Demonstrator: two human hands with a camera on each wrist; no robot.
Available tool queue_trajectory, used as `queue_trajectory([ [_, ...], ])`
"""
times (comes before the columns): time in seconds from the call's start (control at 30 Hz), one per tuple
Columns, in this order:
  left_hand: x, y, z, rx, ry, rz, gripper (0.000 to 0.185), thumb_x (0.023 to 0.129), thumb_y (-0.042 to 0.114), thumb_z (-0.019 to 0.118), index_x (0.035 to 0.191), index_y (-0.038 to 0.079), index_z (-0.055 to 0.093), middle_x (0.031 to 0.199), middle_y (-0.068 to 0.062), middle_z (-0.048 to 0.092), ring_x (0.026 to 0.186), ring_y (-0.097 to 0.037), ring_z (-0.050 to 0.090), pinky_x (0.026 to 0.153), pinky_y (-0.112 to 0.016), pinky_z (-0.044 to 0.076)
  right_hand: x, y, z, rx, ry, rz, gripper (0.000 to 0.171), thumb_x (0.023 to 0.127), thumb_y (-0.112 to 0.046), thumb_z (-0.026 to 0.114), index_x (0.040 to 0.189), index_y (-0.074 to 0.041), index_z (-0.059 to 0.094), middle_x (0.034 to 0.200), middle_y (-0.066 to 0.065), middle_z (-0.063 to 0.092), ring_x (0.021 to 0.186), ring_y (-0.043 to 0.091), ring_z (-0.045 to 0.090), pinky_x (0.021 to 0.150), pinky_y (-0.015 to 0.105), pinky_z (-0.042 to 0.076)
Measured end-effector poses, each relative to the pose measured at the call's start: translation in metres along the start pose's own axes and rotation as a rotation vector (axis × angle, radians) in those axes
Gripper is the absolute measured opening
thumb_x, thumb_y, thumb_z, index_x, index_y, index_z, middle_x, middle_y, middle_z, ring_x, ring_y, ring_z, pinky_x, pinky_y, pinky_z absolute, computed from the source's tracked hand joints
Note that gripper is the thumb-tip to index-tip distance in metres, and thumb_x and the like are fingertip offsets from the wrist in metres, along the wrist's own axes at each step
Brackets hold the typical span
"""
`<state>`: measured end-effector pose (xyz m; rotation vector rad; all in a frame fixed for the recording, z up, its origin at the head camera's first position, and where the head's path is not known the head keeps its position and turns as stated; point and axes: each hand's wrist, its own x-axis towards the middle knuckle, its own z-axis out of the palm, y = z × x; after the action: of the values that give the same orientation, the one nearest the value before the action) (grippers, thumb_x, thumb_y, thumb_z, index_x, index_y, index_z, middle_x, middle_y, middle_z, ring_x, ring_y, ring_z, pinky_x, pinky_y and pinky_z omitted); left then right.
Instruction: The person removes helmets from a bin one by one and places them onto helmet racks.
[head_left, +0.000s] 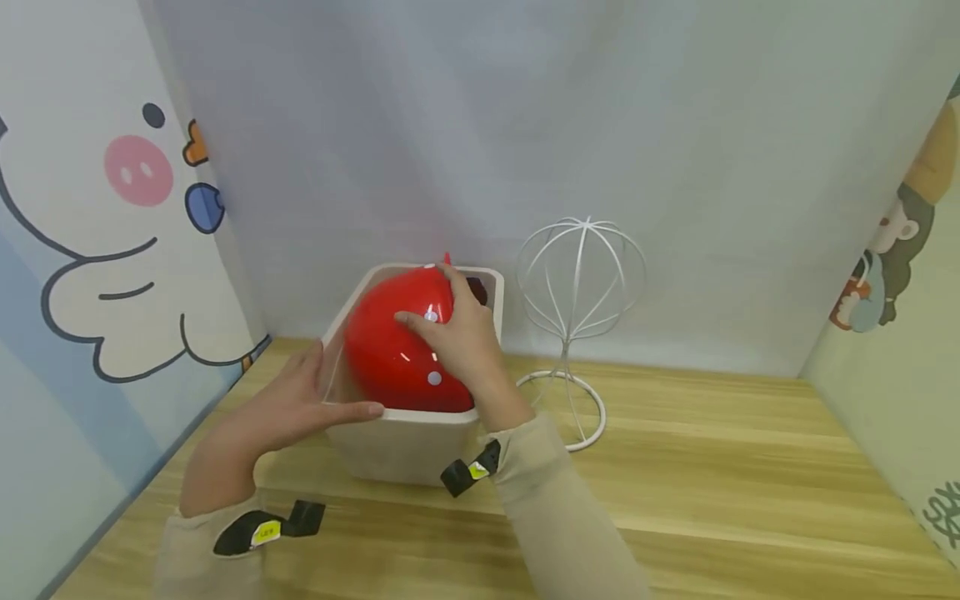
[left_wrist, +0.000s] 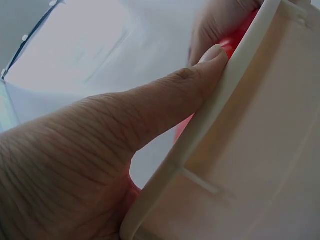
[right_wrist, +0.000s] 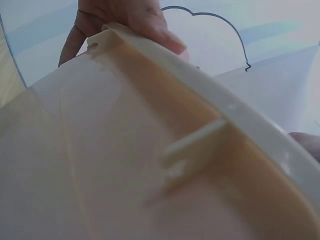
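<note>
A glossy red helmet [head_left: 390, 350] with white dots sits tilted inside a white plastic bin [head_left: 405, 442], its top standing above the rim. My right hand [head_left: 468, 337] holds the helmet from the right, thumb and index finger spread over the shell; the other fingers are hidden. At the near left corner of the bin, my left hand [head_left: 288, 408] rests with its thumb straight along the front rim [left_wrist: 220, 95] and its fingers against the outer left wall. The right wrist view shows this left hand [right_wrist: 135, 22] over the corner, and mostly the bin's outer wall [right_wrist: 100, 165].
Just right of the bin stands a white wire stand [head_left: 581, 283] with a round cage top and a ring base. Something dark [head_left: 477, 289] shows inside the bin's far right corner. The wooden table [head_left: 712, 475] meets a grey curtain behind and printed walls at both sides.
</note>
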<state>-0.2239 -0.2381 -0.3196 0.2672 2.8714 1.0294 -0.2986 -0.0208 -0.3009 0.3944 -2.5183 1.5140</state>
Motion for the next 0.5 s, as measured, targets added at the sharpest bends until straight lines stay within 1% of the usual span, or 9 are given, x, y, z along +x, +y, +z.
queue_trajectory([
  [0.03, 0.000, 0.000, 0.001, -0.005, -0.003, 0.009, 0.117, 0.072, 0.068, 0.070, 0.156, 0.024, 0.001, 0.155, -0.013, 0.021, 0.136, -0.040, 0.029, 0.085, -0.061, 0.053, -0.001, 0.001, -0.001, 0.022, 0.016, -0.013, 0.084, 0.079, -0.050, 0.075, 0.148, -0.041, 0.028, 0.139, 0.001, 0.053, 0.122, 0.026, 0.055, 0.085, 0.046, 0.058],
  [0.13, 0.002, -0.001, 0.003, -0.022, -0.006, 0.057, 0.113, 0.073, 0.065, 0.071, 0.154, 0.037, -0.004, 0.160, -0.007, 0.015, 0.141, -0.039, 0.023, 0.087, -0.063, 0.051, -0.006, 0.005, -0.006, 0.089, 0.079, -0.051, 0.082, 0.078, -0.053, 0.074, 0.146, -0.048, 0.028, 0.140, 0.000, 0.051, 0.124, 0.025, 0.053, 0.085, 0.045, 0.058],
  [0.23, 0.003, 0.001, 0.005, -0.062, 0.005, 0.140, 0.107, 0.076, 0.056, 0.074, 0.150, 0.047, -0.002, 0.161, 0.002, 0.016, 0.144, -0.034, 0.022, 0.092, -0.065, 0.048, -0.012, 0.009, -0.013, 0.213, 0.131, -0.069, 0.079, 0.079, -0.053, 0.073, 0.144, -0.050, 0.029, 0.139, -0.004, 0.049, 0.124, 0.021, 0.051, 0.086, 0.042, 0.058],
  [0.3, 0.005, 0.002, 0.006, -0.078, 0.016, 0.202, 0.104, 0.077, 0.050, 0.076, 0.150, 0.049, 0.000, 0.159, 0.006, 0.019, 0.144, -0.030, 0.023, 0.095, -0.067, 0.045, -0.015, 0.010, -0.018, 0.320, 0.149, -0.088, 0.076, 0.081, -0.049, 0.073, 0.143, -0.048, 0.031, 0.140, -0.007, 0.047, 0.125, 0.019, 0.050, 0.087, 0.041, 0.058],
  [0.37, 0.006, 0.004, 0.006, -0.099, 0.029, 0.236, 0.103, 0.077, 0.045, 0.078, 0.149, 0.049, 0.004, 0.156, 0.011, 0.024, 0.143, -0.025, 0.026, 0.096, -0.067, 0.044, -0.018, 0.008, -0.025, 0.411, 0.148, -0.106, 0.074, 0.083, -0.044, 0.073, 0.144, -0.044, 0.032, 0.140, -0.007, 0.047, 0.126, 0.018, 0.049, 0.088, 0.040, 0.057],
  [0.43, 0.006, 0.005, 0.005, -0.112, 0.037, 0.252, 0.102, 0.077, 0.044, 0.079, 0.149, 0.049, 0.007, 0.154, 0.015, 0.027, 0.142, -0.022, 0.027, 0.097, -0.067, 0.043, -0.021, 0.005, -0.030, 0.481, 0.140, -0.129, 0.072, 0.085, -0.037, 0.073, 0.145, -0.039, 0.033, 0.140, -0.005, 0.047, 0.126, 0.018, 0.049, 0.089, 0.040, 0.057],
  [0.5, 0.007, 0.006, 0.004, -0.113, 0.041, 0.249, 0.101, 0.077, 0.045, 0.079, 0.149, 0.049, 0.008, 0.154, 0.016, 0.027, 0.142, -0.021, 0.028, 0.097, -0.068, 0.043, -0.022, 0.002, -0.034, 0.523, 0.140, -0.135, 0.071, 0.086, -0.034, 0.072, 0.146, -0.035, 0.034, 0.138, -0.003, 0.048, 0.124, 0.019, 0.052, 0.089, 0.040, 0.057],
])
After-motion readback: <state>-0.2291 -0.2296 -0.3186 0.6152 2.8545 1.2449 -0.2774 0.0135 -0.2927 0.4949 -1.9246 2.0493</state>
